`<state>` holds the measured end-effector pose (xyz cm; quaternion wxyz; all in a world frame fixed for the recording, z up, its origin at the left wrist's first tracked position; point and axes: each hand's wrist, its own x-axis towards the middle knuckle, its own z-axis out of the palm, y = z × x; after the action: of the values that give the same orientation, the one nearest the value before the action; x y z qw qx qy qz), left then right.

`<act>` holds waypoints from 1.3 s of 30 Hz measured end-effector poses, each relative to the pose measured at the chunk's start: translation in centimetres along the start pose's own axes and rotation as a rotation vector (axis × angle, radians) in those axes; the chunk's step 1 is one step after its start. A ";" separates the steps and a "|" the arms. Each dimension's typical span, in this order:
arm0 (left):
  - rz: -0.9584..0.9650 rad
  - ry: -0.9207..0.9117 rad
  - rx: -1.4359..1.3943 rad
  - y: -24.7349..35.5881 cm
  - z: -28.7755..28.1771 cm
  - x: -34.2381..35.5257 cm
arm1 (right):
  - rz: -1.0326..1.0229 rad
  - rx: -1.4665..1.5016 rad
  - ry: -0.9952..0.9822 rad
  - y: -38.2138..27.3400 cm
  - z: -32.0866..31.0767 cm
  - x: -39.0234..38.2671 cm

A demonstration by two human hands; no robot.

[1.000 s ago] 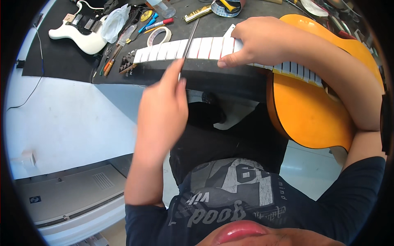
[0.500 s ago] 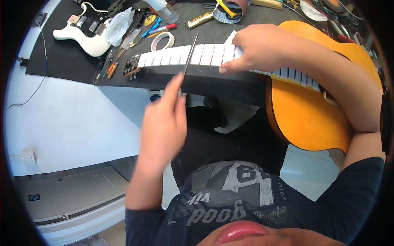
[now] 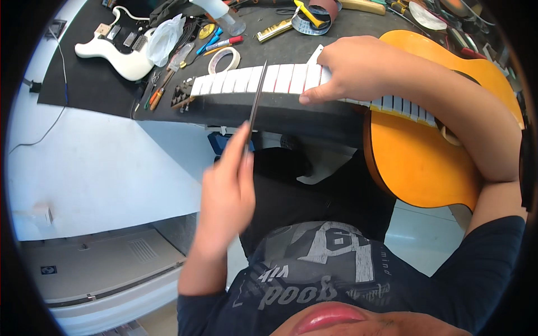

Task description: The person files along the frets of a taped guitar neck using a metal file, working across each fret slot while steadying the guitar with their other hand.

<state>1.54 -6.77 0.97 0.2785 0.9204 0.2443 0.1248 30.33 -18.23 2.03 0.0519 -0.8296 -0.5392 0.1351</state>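
An acoustic guitar [image 3: 423,162] with an orange-yellow top lies across the bench edge, its neck pointing left. White strips cover the fretboard [image 3: 241,79] between the frets. In my left hand [image 3: 227,196] is a thin dark file [image 3: 257,101], its tip resting across the fretboard. My right hand [image 3: 353,70] grips the neck nearer the body, thumb on the near edge; its other fingers are mostly hidden. Beside it a flat white piece [image 3: 316,54] sticks out past the far edge. The tuning-peg headstock [image 3: 182,94] is at the neck's left end.
A white electric guitar body [image 3: 115,53] and a clear plastic bag [image 3: 165,42] lie at the far left. Near the neck are a tape roll [image 3: 224,59], markers [image 3: 225,42] and small hand tools [image 3: 161,92]. A yellow-handled tool [image 3: 309,14] and abrasive roll lie farther back.
My left hand has drawn the file back toward me, so its tip sits lower across the neck. The right hand stays on the neck. The view has shifted slightly.
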 end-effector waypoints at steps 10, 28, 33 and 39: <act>-0.046 -0.016 0.032 0.9 -0.8 6.1 | -0.024 -0.012 -0.011 -0.5 -0.4 0.4; -0.010 -0.014 0.020 0.4 -0.5 -1.0 | -0.004 -0.013 -0.010 -0.3 -0.1 0.1; -0.028 0.021 0.029 0.5 -1.0 -3.0 | -0.013 -0.033 -0.043 -1.2 -0.5 0.3; -0.001 0.002 0.023 1.8 -0.9 5.0 | -0.055 0.008 0.030 -0.4 -0.6 0.1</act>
<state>6.18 -5.05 3.19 0.2676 0.9233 0.2468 0.1228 30.21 -17.90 2.65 0.0670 -0.8162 -0.5604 0.1233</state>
